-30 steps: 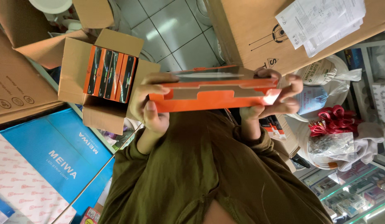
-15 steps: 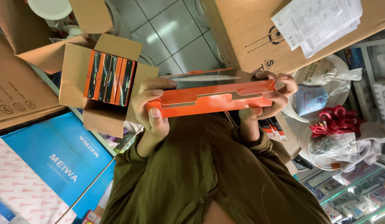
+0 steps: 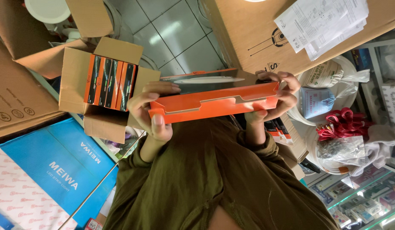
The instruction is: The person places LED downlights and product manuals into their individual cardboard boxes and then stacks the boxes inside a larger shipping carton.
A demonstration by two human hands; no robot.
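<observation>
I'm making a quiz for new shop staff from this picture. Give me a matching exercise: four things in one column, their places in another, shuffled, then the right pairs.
Things:
1. flat orange box
2. open carton
3. red cable bundle
4. blue box

Places:
A. lower left corner of the picture
B. held between left hand and right hand
C. far right, beside plastic bags
D. left of the hands, holding upright orange boxes

Pairs: 1-B, 2-D, 3-C, 4-A

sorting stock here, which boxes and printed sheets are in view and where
Orange flat box: centre, held by left hand and right hand.
Open brown carton: left, orange-black boxes upright inside.
Blue box: lower left.
White printed sheets: top right, on big brown carton.
</observation>
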